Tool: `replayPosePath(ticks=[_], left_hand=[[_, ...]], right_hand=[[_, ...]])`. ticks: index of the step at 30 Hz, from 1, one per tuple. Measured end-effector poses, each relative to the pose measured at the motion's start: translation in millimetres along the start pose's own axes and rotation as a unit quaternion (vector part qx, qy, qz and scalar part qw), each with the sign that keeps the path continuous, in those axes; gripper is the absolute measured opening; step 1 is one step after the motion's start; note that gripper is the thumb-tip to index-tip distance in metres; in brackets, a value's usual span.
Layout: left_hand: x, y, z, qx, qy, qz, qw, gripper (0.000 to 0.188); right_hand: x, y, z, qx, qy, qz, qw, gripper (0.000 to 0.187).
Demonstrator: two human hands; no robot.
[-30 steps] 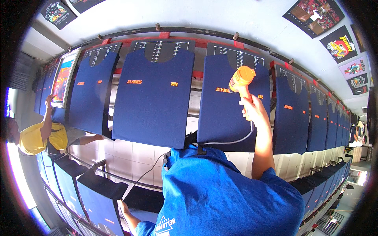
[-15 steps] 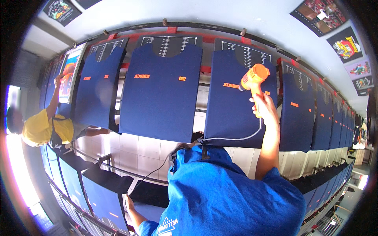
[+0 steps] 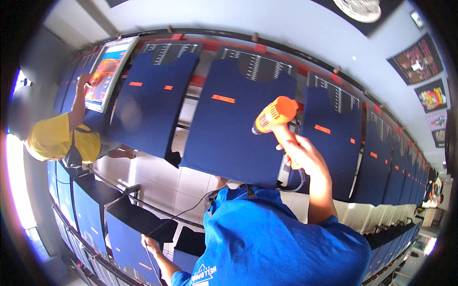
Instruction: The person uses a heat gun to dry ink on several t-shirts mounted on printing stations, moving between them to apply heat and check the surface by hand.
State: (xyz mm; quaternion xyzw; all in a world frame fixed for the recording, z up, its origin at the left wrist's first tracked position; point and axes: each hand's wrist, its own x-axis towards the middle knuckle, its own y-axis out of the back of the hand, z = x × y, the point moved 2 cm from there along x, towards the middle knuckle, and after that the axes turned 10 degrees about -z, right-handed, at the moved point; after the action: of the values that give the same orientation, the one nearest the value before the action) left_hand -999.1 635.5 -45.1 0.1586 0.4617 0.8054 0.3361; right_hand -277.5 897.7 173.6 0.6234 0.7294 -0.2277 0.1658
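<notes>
My right hand is closed around the handle of an orange heat gun. Its nozzle points left, above a navy shirt stretched over a flat board, close to where the shirt's right side is hidden by the gun. Small orange print shows on that shirt's chest. From the handle's base a grey cord loops toward my waist. Low on the left, my left hand is closed on a thin dark cord, beside another navy shirt in the row behind me.
More navy shirts on boards stand either side, such as one at left and one at right. A co-worker in a yellow shirt holds a framed printing screen at the far left. A metal rail runs behind the boards.
The heat gun has passed leftward from one shirt to the neighbouring one, and the view has shifted with it. My left hand stays low, with the dark cord running past it.
</notes>
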Motion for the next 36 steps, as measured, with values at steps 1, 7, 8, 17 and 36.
replayPosePath(ticks=[1,7,8,17,36], left_hand=[[18.2,15.1,-19.0,-0.030,-0.059,0.035,0.997,0.046],[90.9,37.0,-27.7,-0.138,0.064,0.017,0.988,0.048],[95.9,35.2,-27.4,-0.153,0.062,0.011,0.986,0.048],[124.9,9.3,-43.8,-0.047,0.052,0.116,0.991,0.046],[142.5,-7.2,-37.0,0.134,0.473,0.185,0.851,0.071]], right_hand=[[18.4,-15.8,-6.6,0.005,-0.009,-0.026,1.000,0.039],[100.5,-95.0,-63.3,-0.010,0.048,-0.064,0.997,0.040],[114.4,-101.8,-68.0,-0.021,0.055,-0.054,0.997,0.039],[181.2,-118.0,-88.1,-0.099,0.035,0.054,0.993,0.036],[197.0,-131.3,-79.6,-0.091,0.031,0.071,0.993,0.038]])
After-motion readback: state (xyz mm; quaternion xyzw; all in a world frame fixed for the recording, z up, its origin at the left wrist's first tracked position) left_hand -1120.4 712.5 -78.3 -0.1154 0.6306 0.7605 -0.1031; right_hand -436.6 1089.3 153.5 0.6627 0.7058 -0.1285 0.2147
